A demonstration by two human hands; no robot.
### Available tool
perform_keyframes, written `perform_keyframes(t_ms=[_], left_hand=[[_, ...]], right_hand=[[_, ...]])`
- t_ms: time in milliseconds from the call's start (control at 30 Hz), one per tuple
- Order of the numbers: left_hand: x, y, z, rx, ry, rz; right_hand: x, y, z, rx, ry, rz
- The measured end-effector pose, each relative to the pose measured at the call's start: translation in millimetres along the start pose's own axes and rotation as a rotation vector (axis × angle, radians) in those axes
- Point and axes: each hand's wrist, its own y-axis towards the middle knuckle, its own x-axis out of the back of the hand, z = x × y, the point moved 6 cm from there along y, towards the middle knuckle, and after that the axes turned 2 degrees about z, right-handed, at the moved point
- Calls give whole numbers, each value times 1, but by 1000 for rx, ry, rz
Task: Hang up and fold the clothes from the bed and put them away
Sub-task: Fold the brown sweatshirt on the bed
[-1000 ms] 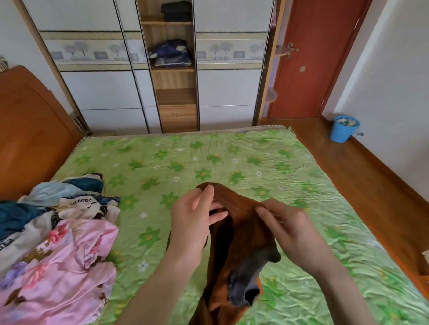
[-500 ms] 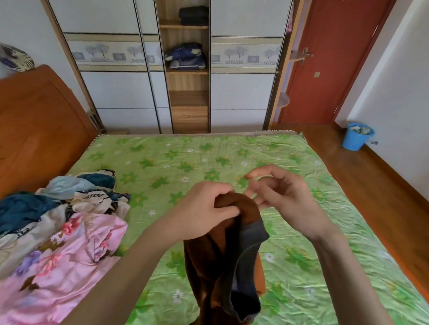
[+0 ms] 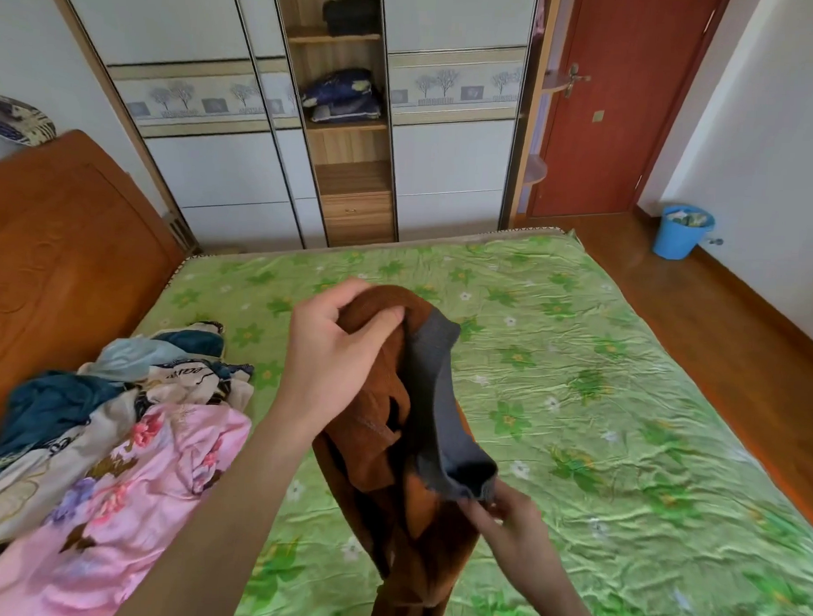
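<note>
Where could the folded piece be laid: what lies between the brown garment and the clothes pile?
In the head view, only bare green sheet shows between the brown garment and the clothes pile, crossed lower down by the left forearm.

Bright, even daylight – soft shadows, wide-angle bowing at edges

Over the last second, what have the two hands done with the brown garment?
The right hand let go of the top, lifted clear, then dropped to pinch the grey cuff. The left hand kept its grip on top of the brown garment, now raised higher. The clothes pile stayed put.
</note>
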Motion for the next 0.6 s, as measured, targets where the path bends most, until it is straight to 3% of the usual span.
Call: perform_keyframes(t_ms=[100,200,300,400,600], left_hand=[[20,5,-3,38,-32,-55],[47,12,-1,87,82,-65],[74,16,5,115,348,-36],[84,15,17,163,511,72],[76,-1,42,296,294,367]], right_hand=[[19,11,24,117,66,-73],[60,34,60,196,120,-148],[99,62,103,187,69,-17],[129,80,152,260,-80,92],[167,100,224,435,-376,38]])
